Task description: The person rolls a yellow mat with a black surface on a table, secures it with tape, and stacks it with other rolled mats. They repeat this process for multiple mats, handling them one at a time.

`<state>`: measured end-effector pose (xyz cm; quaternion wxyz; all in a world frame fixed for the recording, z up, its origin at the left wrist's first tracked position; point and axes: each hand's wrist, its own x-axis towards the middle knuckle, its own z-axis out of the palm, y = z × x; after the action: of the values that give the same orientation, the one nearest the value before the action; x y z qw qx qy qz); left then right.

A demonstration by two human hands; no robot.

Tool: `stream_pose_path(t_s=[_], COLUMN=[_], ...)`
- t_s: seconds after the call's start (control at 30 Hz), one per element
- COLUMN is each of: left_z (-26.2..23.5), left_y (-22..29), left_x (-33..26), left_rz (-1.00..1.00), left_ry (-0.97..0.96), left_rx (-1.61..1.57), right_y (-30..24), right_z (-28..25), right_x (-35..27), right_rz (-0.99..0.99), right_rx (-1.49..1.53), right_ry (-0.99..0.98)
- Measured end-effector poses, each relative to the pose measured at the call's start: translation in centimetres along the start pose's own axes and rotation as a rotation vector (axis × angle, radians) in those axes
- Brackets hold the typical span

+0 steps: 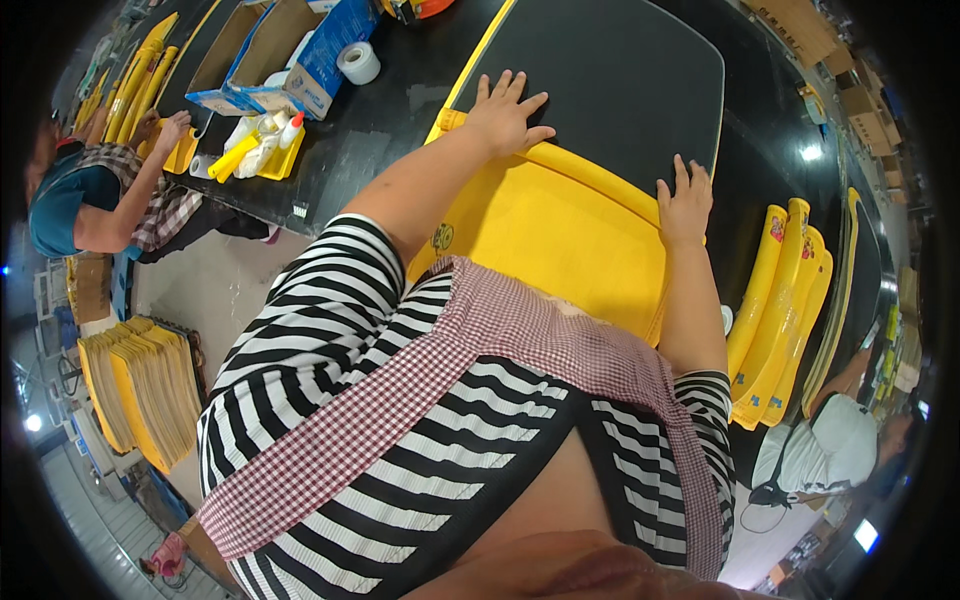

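Observation:
In front of me lies a black panel (620, 85) with rounded corners and a thin yellow edge. A yellow sheet (550, 225) covers its near part, with a folded or rolled ridge across the panel. My left hand (503, 118) rests with spread fingers at the left end of that ridge, fingertips on the black surface. My right hand (686, 202) lies at the right edge of the panel, fingers stretched forward, by the ridge's right end. Neither hand grips anything. The sheet's near end is hidden behind my checked apron.
Several yellow rolled pieces (778, 310) lie on the right. At the back left are a blue cardboard box (325, 60), a white tape roll (358, 63) and a yellow tray (280, 160) with bottles. Stacked yellow-edged panels (140, 390) stand lower left. Co-workers sit left and right.

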<state>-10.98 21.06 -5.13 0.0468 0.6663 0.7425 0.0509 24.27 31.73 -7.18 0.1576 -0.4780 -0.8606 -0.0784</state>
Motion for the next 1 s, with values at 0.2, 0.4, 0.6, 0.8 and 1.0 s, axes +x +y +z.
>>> stream_pose_path(t_s=[0.2,0.4,0.6,0.8,1.0], left_z=[1.1,0.0,1.5,-1.6,-2.7], left_y=[-0.8,1.6,2.5,0.7,1.0], left_x=[2.9,-3.0,-4.0,3.9,1.5], left_rz=[0.16,0.24,0.211,0.205,0.254], left_ry=[0.153,0.277,0.354,0.003,-0.054], left_rx=[-0.082,-0.176,-0.001,-0.066,-0.078], right_y=[-2.6,-5.9,-4.4,-1.2,-1.9], right_z=[-0.4,-1.4,-1.1,-1.3,-1.5], right_x=[-3.6,-8.4,-3.2,3.2,1.1], right_rz=[0.004,0.02,0.045,-0.025,-0.119], right_rx=[0.147,0.125,0.071,0.224,0.26], right_ry=[-0.119,-0.167,-0.191,-0.238,-0.167])
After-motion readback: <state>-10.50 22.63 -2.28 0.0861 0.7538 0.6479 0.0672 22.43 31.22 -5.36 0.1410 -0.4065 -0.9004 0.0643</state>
